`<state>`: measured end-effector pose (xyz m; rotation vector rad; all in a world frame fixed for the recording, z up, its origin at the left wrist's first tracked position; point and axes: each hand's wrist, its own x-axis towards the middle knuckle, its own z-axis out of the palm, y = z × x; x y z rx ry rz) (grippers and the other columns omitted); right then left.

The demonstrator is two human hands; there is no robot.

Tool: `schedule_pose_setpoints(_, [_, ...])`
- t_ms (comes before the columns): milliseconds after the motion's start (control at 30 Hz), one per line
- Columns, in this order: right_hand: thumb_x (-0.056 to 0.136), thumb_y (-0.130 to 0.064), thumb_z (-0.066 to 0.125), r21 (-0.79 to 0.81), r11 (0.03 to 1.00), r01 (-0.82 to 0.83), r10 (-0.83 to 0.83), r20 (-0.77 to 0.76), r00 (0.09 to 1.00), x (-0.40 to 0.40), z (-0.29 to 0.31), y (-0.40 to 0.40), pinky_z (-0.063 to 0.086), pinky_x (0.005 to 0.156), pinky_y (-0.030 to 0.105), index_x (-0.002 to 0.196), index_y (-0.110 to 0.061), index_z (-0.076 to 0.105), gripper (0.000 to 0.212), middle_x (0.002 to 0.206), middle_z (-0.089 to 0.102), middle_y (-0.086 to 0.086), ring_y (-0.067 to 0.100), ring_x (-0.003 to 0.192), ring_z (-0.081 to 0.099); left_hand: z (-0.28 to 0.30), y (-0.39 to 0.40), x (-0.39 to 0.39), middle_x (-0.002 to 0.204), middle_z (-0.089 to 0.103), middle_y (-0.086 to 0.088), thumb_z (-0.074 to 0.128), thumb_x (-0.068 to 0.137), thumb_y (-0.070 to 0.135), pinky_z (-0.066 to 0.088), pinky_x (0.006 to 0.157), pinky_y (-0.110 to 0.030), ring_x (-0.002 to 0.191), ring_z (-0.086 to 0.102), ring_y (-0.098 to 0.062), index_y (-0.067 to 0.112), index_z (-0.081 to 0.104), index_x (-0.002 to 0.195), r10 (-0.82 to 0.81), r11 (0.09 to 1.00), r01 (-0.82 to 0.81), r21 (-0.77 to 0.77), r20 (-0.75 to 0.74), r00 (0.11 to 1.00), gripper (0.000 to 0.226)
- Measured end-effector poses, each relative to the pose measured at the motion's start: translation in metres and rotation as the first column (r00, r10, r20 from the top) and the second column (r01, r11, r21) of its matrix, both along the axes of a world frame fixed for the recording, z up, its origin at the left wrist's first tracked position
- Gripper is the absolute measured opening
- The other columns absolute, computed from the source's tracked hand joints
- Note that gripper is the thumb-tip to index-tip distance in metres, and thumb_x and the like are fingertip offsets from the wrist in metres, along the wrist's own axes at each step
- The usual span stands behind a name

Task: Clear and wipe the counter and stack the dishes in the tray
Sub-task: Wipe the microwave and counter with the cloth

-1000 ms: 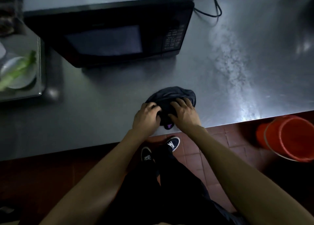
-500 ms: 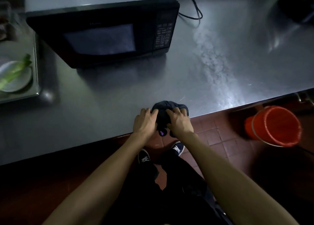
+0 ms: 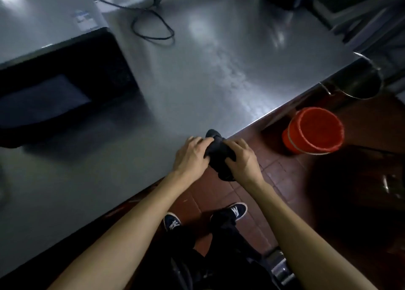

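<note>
A dark bunched cloth (image 3: 219, 156) is at the front edge of the steel counter (image 3: 197, 81), partly hanging past the edge over the floor. My left hand (image 3: 190, 156) grips its left side and my right hand (image 3: 241, 158) grips its right side, fingers curled into the fabric. A streaky wet patch runs across the counter behind the cloth. The tray with dishes is out of view.
A black microwave (image 3: 54, 88) stands at the left, its cable (image 3: 153, 24) looped on the counter behind. An orange bucket (image 3: 315, 129) sits on the red tiled floor to the right, a metal pail (image 3: 355, 83) beyond it. My shoes are below the counter edge.
The cloth has been drawn back from the counter to its front edge and bunched tighter between both hands. The view has swung right, so the tray at the left is gone.
</note>
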<state>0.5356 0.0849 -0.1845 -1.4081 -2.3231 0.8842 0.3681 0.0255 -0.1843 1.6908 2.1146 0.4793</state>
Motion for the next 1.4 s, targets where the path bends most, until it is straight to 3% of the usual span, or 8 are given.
schedule_pose_setpoints(133, [0.072,0.004,0.064,0.034,0.993,0.113,-0.112,-0.040,0.993,0.071,0.010,0.041,0.046,0.085,0.028,0.121,-0.011,0.067,0.052,0.113,0.062,0.007,0.026,0.102,0.059,0.014,0.059,0.063,0.107,0.062,-0.003,0.067,0.079,0.014,0.051,0.070,-0.042,0.104,0.052,-0.027,0.018,0.060,0.129,-0.138,0.989,0.140,0.043,-0.053,0.989,0.051])
schedule_pose_setpoints(300, [0.072,0.003,0.065,0.054,0.977,0.206,-0.200,-0.092,0.975,0.145,0.020,0.084,0.051,0.089,0.039,0.123,-0.012,0.066,0.053,0.118,0.061,0.004,0.025,0.105,0.058,0.028,0.121,0.130,0.112,0.063,0.000,0.067,0.080,0.017,0.053,0.079,-0.041,0.111,0.052,-0.025,0.019,0.059,0.133,-0.256,0.963,0.263,0.066,-0.094,0.962,0.053])
schedule_pose_setpoints(433, [0.075,0.002,0.065,0.080,0.955,0.286,-0.279,-0.094,0.956,0.192,0.028,0.114,0.049,0.091,0.032,0.126,-0.010,0.064,0.052,0.120,0.061,0.005,0.025,0.108,0.058,0.036,0.162,0.178,0.111,0.063,-0.002,0.067,0.079,0.013,0.054,0.080,-0.042,0.108,0.053,-0.027,0.016,0.060,0.132,-0.320,0.939,0.331,0.094,-0.113,0.941,0.053])
schedule_pose_setpoints(633, [0.078,0.002,0.066,0.157,0.931,0.330,-0.322,-0.079,0.944,0.242,0.039,0.149,0.048,0.093,0.034,0.128,-0.008,0.063,0.051,0.123,0.061,0.008,0.026,0.112,0.057,0.045,0.209,0.228,0.113,0.062,-0.003,0.065,0.082,0.012,0.043,0.088,-0.035,0.107,0.050,-0.025,0.015,0.058,0.135,-0.378,0.911,0.391,0.131,-0.111,0.919,0.054])
schedule_pose_setpoints(800, [0.080,0.003,0.066,0.194,0.922,0.336,-0.328,-0.070,0.942,0.255,0.038,0.181,0.050,0.092,0.036,0.128,-0.006,0.063,0.049,0.124,0.061,0.010,0.028,0.111,0.057,0.046,0.242,0.241,0.113,0.062,-0.003,0.065,0.081,0.011,0.045,0.088,-0.037,0.108,0.051,-0.025,0.015,0.058,0.135,-0.384,0.913,0.390,0.120,-0.073,0.920,0.055])
schedule_pose_setpoints(933, [0.080,0.005,0.067,0.185,0.926,0.328,-0.325,-0.051,0.944,0.253,0.031,0.209,0.044,0.092,0.029,0.127,-0.005,0.063,0.049,0.125,0.061,0.011,0.028,0.112,0.057,0.039,0.271,0.239,0.116,0.061,0.001,0.063,0.085,0.014,0.051,0.085,-0.041,0.113,0.048,-0.021,0.019,0.055,0.138,-0.372,0.925,0.373,0.068,-0.022,0.928,0.055])
schedule_pose_setpoints(1067, [0.081,0.005,0.068,0.190,0.937,0.293,-0.299,-0.001,0.954,0.246,0.027,0.252,0.051,0.093,0.036,0.128,-0.006,0.063,0.048,0.124,0.061,0.012,0.028,0.112,0.057,0.027,0.312,0.233,0.118,0.061,0.002,0.064,0.085,0.014,0.051,0.084,-0.040,0.114,0.048,-0.022,0.020,0.056,0.138,-0.348,0.936,0.346,0.065,0.029,0.937,0.055])
schedule_pose_setpoints(1400, [0.079,0.003,0.062,0.162,0.964,0.208,-0.232,0.141,0.962,0.221,0.029,0.379,0.052,0.091,0.043,0.131,-0.011,0.061,0.053,0.121,0.060,0.009,0.028,0.109,0.055,0.014,0.427,0.207,0.115,0.062,-0.001,0.066,0.083,0.015,0.049,0.079,-0.040,0.110,0.050,-0.027,0.021,0.057,0.136,-0.279,0.960,0.274,0.061,0.111,0.954,0.054])
